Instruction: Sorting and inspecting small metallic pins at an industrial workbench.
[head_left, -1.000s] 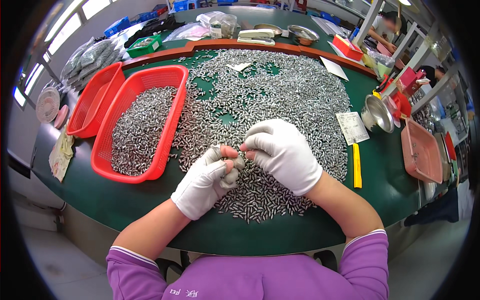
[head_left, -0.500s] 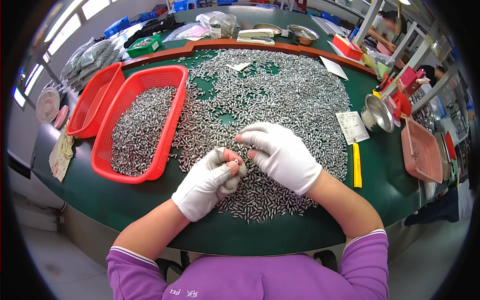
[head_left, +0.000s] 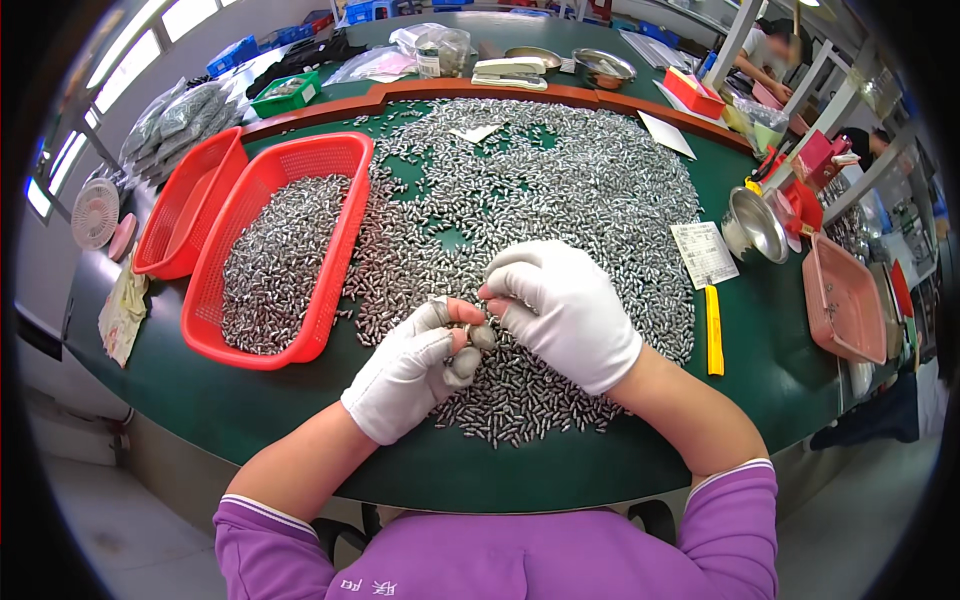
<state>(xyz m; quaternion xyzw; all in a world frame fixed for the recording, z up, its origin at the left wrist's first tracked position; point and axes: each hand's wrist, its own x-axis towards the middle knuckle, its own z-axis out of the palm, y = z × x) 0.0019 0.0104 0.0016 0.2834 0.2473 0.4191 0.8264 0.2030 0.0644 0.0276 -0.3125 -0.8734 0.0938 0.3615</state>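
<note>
A wide spread of small silvery, pointed metal parts [head_left: 610,200] covers the middle of the table, and both my hands are over its near part. My left hand [head_left: 410,370], in a white glove with bare thumb and forefinger tips, is closed in a pinch. A small glint shows between those tips, probably one of the metal parts. Just right of it, my gloved right hand [head_left: 570,315] has its bare thumb and forefinger tips drawn together, close to the left fingertips. Whatever it holds, if anything, is too small to make out.
To the left, a red perforated basket [head_left: 352,215] holds many more metal parts, beside another red basket [head_left: 185,215]. Right of the spread lie a printed slip [head_left: 705,254], a yellow knife-like tool [head_left: 713,335], a steel bowl [head_left: 755,228] and a pink tray [head_left: 845,335]. A brown ledge [head_left: 440,88] runs behind.
My right hand has shifted slightly left, and its thumb and forefinger have closed together. My left hand stays nearly in place, its fingers loosened a little below the pinch.
</note>
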